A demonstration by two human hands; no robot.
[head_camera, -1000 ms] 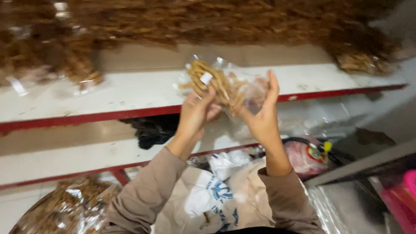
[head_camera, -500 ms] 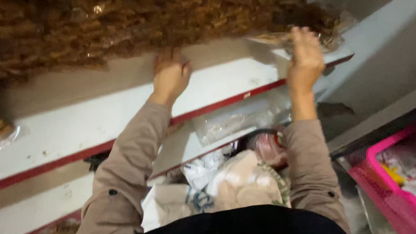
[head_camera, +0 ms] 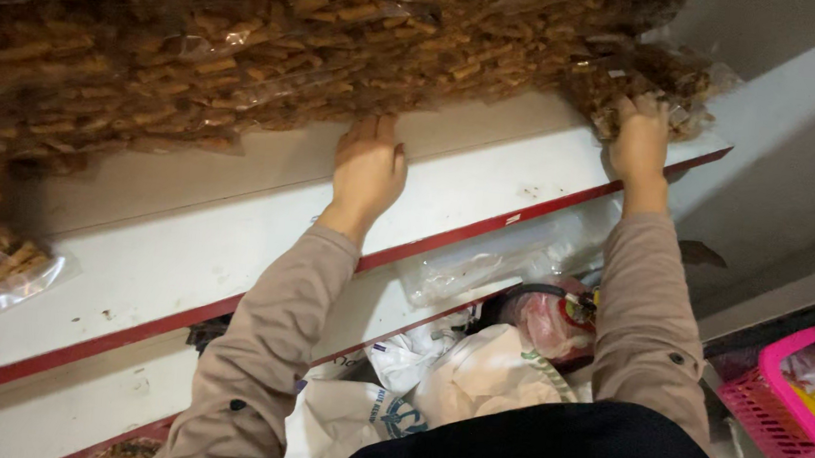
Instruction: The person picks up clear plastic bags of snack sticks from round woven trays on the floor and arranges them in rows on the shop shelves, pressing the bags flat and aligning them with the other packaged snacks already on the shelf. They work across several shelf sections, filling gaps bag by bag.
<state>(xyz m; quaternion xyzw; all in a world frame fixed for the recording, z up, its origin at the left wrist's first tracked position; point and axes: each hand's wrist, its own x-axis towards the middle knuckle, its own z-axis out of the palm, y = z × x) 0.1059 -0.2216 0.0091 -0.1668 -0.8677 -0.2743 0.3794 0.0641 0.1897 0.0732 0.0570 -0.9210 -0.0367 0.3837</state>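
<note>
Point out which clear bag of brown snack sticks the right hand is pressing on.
The bag at the right end of the shelf, by its corner. The right hand lies on it; the left hand rests on bare shelf below the other bags.

bare shelf (head_camera: 181,239) front strip passable, snack bags (head_camera: 247,38) block the back (stacked high)

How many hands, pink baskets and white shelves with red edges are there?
Hands: 2, the left hand and the right hand
Pink baskets: 1
White shelves with red edges: 2, the upper shelf and the lower shelf
Total: 5
</note>
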